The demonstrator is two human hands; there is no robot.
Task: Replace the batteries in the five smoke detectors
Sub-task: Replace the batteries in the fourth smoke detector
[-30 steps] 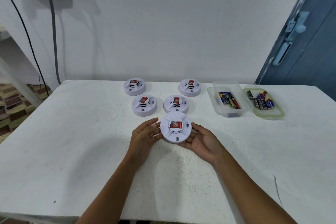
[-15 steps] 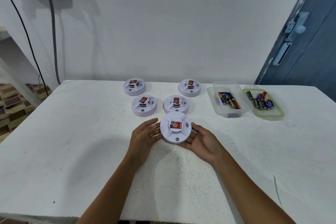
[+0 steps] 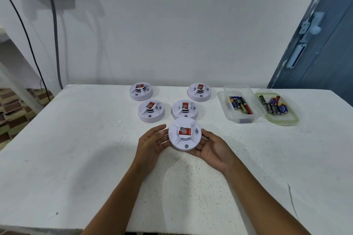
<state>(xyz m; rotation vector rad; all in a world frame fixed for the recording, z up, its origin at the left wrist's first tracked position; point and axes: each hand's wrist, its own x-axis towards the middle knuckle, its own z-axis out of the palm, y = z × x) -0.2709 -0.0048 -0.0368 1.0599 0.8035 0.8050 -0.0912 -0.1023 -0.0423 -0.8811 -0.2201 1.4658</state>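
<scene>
Table (image 3: pixel 76 158), detector (image 3: pixel 185 134) underside hidden

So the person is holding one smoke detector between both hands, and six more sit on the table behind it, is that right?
Not quite: the head view shows four more detectors behind, not six. The near smoke detector is between the left hand and right hand, and the other four sit on the table behind it.
</scene>
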